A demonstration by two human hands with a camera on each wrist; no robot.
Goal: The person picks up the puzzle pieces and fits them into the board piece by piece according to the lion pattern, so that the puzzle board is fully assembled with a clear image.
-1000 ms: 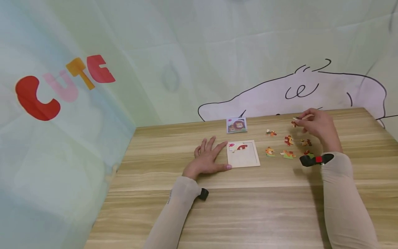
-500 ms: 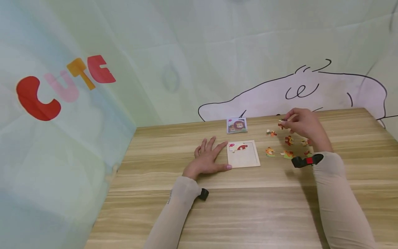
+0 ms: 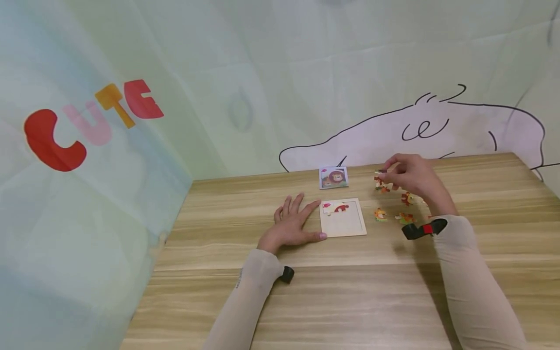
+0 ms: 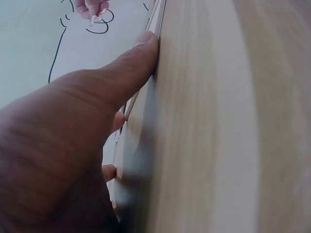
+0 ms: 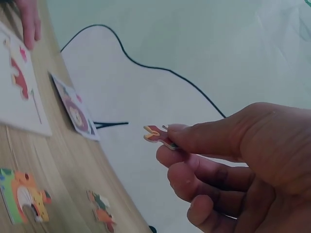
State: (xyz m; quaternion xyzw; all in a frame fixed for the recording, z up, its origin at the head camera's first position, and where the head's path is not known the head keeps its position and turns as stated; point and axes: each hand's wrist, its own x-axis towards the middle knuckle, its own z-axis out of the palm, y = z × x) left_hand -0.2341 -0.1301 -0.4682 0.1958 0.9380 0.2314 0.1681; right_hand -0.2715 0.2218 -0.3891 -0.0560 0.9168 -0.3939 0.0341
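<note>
My left hand (image 3: 290,226) lies on the table with fingers spread, its thumb and index fingertips at the left edge of a square white puzzle tray (image 3: 345,226). Inside the tray's upper part sit puzzle pieces (image 3: 341,208) with pink and dark red print. Thumb and fingers of my right hand (image 3: 413,177) pinch a small brown and orange puzzle piece (image 5: 156,135), raised above the table to the right of the tray. In the head view it overlaps a loose piece lying below it. The left wrist view shows mostly my thumb (image 4: 129,68) along the tray's edge.
A lion picture card (image 3: 333,178) stands behind the tray. Several loose pieces lie right of it, including an orange and green one (image 3: 379,215) and another (image 3: 404,218). A printed cloth wall (image 3: 245,116) rises at the table's back and left edges.
My right hand has moved left with the pinched puzzle piece, from over the far right pieces toward the tray and card. The left hand stays in place.
</note>
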